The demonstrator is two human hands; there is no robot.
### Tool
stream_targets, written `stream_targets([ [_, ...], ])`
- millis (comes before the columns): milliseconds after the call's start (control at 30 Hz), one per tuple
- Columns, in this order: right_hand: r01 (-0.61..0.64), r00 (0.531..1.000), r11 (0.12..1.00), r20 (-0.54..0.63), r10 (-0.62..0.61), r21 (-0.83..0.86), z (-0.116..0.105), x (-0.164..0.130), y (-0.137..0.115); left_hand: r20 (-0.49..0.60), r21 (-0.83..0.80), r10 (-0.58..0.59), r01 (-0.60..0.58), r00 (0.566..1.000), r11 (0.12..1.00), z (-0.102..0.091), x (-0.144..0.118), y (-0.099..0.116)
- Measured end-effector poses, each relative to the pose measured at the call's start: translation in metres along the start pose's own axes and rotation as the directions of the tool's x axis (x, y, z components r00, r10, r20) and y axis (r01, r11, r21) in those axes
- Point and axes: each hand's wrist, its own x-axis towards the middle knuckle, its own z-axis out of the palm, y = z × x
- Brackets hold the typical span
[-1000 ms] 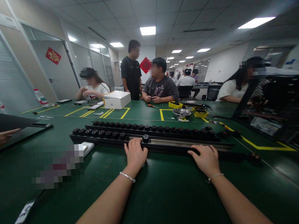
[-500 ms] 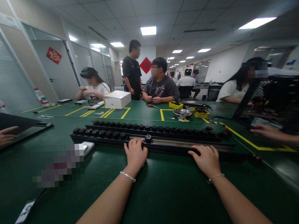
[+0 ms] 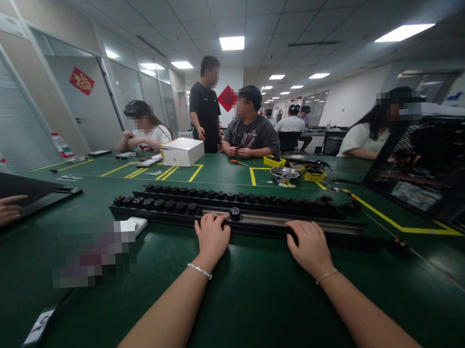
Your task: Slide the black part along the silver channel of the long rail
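A long black rail (image 3: 264,230) lies across the green table in front of me. Round black socket-like modules (image 3: 158,205) fill its left part, and one lone module (image 3: 235,214) sits near its middle, just right of my left fingers. My left hand (image 3: 214,233) is closed over the rail's near wall, fingertips in the channel. Further right, my right hand (image 3: 309,244) has its fingers bent over the same wall, with the thumb on the near side. The bare channel shows between and beyond both hands. Some fingertips are hidden behind the wall.
Behind lies a second rail with modules (image 3: 251,196). A white box (image 3: 182,152), a metal bowl (image 3: 284,173), yellow bins (image 3: 274,161) and a screwdriver (image 3: 239,162) stand further back. A co-worker's hand (image 3: 4,211) is at left; other people sit around the table.
My right hand has slid left along the rail, nearer the lone module. My left hand keeps its place beside that module. The co-worker's hand at the far right has gone from sight.
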Motion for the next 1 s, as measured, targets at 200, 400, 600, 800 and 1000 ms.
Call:
stream_targets([
  [200, 0.164, 0.986, 0.984, 0.007, -0.165, 0.063, 0.011, 0.008, -0.041, -0.004, -0.008, 0.004, -0.004, 1.0, 1.0, 0.002, 0.0, 0.0],
  [400, 0.122, 0.991, 0.989, 0.043, -0.126, 0.082, 0.02, 0.016, -0.066, -0.011, 0.019, 0.018, -0.018, 1.0, 1.0, 0.003, -0.001, 0.002],
  [600, 0.064, 0.995, 0.997, 0.075, -0.067, 0.04, 0.027, 0.023, -0.088, -0.008, 0.046, 0.017, -0.017, 1.0, 0.999, 0.003, -0.001, 0.003],
  [800, 0.067, 0.991, 0.996, 0.116, -0.072, 0.051, 0.027, 0.026, -0.092, 0.007, 0.052, 0.024, -0.024, 1.0, 0.998, 0.003, -0.001, 0.003],
  [1000, 0.098, 0.987, 0.995, 0.125, -0.102, 0.037, 0.026, 0.025, -0.089, 0.007, 0.04, 0.024, -0.025, 1.0, 0.999, 0.003, -0.001, 0.003],
])
